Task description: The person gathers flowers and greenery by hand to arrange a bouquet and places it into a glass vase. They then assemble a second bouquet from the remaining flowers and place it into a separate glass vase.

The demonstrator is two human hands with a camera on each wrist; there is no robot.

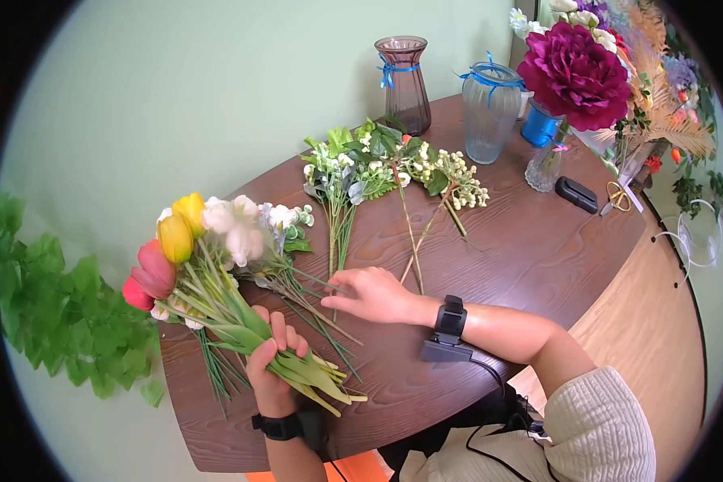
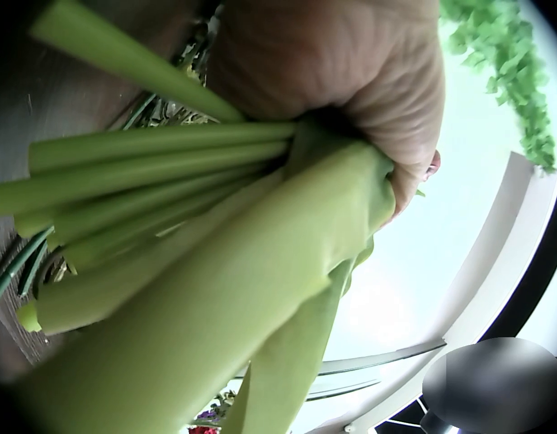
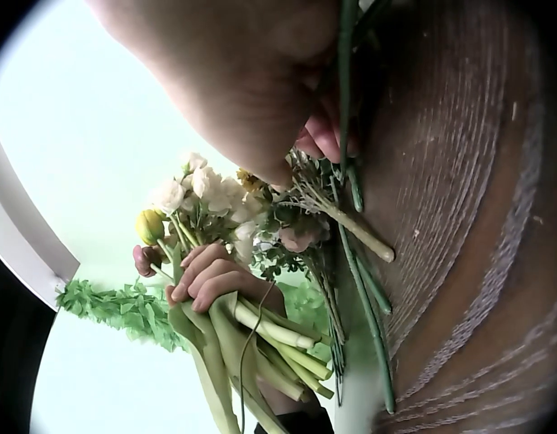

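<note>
Pale green wall (image 1: 201,88) rises behind a dark brown table (image 1: 538,241), with leaves (image 1: 80,321) hanging at its left end. Over the near left part of the table, the left hand (image 1: 267,365) grips the tulips (image 1: 175,239), fingers and thumb curled round their thick stems. Two yellow heads and some pink-red ones point up and to the left; the cut ends point toward the person. White flowers (image 1: 243,233) show just beside the heads, and whether the same hand holds them I cannot tell.

Just to the right, the right hand (image 1: 373,293) reaches in low among loose stems (image 3: 373,242), fingers bent; I cannot tell whether it pinches one.

Farther back lie green sprigs (image 1: 337,173) and berries (image 1: 467,189). Behind them stand a purple vase (image 1: 406,100) and a clear vase (image 1: 490,120), both ribboned in blue. Scissors (image 1: 616,197) lie beside a black case (image 1: 577,194) near the far right edge.
</note>
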